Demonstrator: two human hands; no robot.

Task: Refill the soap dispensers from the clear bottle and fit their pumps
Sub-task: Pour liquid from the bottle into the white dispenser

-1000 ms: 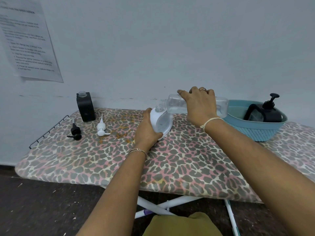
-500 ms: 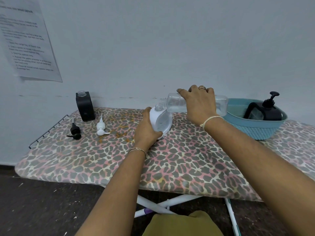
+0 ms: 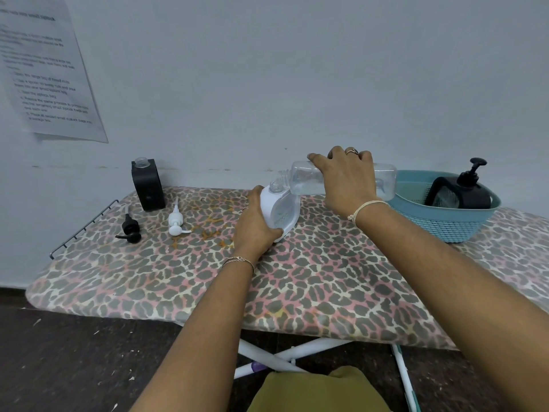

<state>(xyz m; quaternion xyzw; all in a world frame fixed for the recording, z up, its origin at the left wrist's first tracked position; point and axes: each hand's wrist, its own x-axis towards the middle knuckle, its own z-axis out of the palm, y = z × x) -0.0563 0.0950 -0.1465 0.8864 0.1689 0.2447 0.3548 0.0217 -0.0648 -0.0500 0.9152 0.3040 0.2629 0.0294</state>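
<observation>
Here the left hand [image 3: 255, 230] wraps round the side of the white dispenser [image 3: 280, 209], leaning it slightly toward the right hand [image 3: 347, 179], most likely to steady it and offer up its open neck. The right hand grips the clear bottle [image 3: 303, 181] from above and holds it almost level, mouth just over that neck, so liquid can run across; whether any flows I cannot tell. The hands sit close together, each clamped on its own vessel. Left of the left hand, the white pump [image 3: 175, 223] and black pump [image 3: 129, 230] lie loose on the ironing board [image 3: 297, 278] near the open black dispenser [image 3: 148, 185], presumably awaiting their turn. Beyond the right hand, a blue basket [image 3: 439, 227] holds a pumped black dispenser [image 3: 463, 194].
</observation>
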